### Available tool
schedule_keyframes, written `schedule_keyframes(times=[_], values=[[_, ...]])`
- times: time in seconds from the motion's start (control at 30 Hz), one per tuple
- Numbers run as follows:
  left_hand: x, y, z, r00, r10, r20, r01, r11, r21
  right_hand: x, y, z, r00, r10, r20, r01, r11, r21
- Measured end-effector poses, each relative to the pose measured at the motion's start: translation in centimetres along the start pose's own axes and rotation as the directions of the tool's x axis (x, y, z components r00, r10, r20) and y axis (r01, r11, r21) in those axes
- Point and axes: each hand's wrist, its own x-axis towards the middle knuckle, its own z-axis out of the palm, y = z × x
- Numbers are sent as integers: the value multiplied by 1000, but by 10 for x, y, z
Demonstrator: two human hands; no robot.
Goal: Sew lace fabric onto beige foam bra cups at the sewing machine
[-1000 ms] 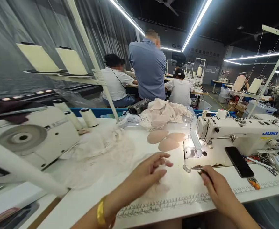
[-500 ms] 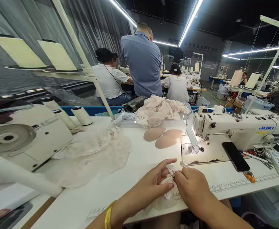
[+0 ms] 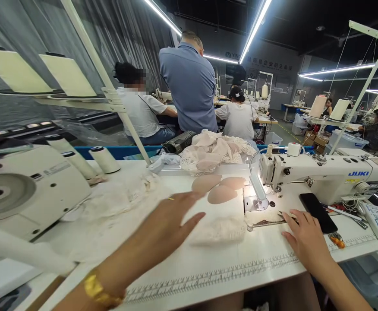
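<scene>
My left hand [image 3: 171, 222] is stretched out over the table, fingers extended and thumb apart, holding nothing. Its fingertips are close to three beige bra cups [image 3: 222, 194], partly overlapping beside the sewing machine. A pale lace piece [image 3: 223, 229], blurred, lies on the table right of that hand. My right hand [image 3: 310, 237] rests at the front edge of the machine bed, fingers spread. A small dark pointed tip [image 3: 281, 213] sticks out by its index finger; the rest of that tool is hidden. The white JUKI sewing machine [image 3: 334, 170] stands behind this hand, its lamp lit.
A black phone [image 3: 318, 212] and an orange-handled item [image 3: 337, 241] lie to the right. Lace garments [image 3: 215, 151] are heaped at the back. Sheer fabric [image 3: 111, 207] spreads at left near another machine [image 3: 30, 185]. A ruler strip [image 3: 208, 276] runs along the front edge. Several people work beyond.
My hands have come apart from the lace piece between them. The left has moved up and left toward the cups, the right has moved right to the machine bed. The lace now lies on the table.
</scene>
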Motion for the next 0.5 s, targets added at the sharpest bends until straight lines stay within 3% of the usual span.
schedule_keyframes(times=[0.07,0.13,0.2,0.3,0.37,0.43,0.5], values=[[15,19,32,984,7,176,18,989,-143,4,-11,0,1000,10,12,-12,982,187],[29,36,58,966,7,259,42,982,-182,9,-31,-1,997,11,81,-45,902,429],[38,50,71,953,27,302,44,973,-226,16,-50,-1,987,33,158,-123,784,609],[39,62,61,955,58,292,41,946,-321,31,-70,0,950,114,291,-304,557,773],[32,66,47,959,50,278,89,879,-468,43,-78,2,914,132,383,-405,335,851],[21,67,35,960,1,281,191,732,-654,53,-83,4,899,103,426,-435,83,897],[10,68,28,946,-96,311,312,532,-787,60,-86,5,897,93,433,-424,-103,900]])
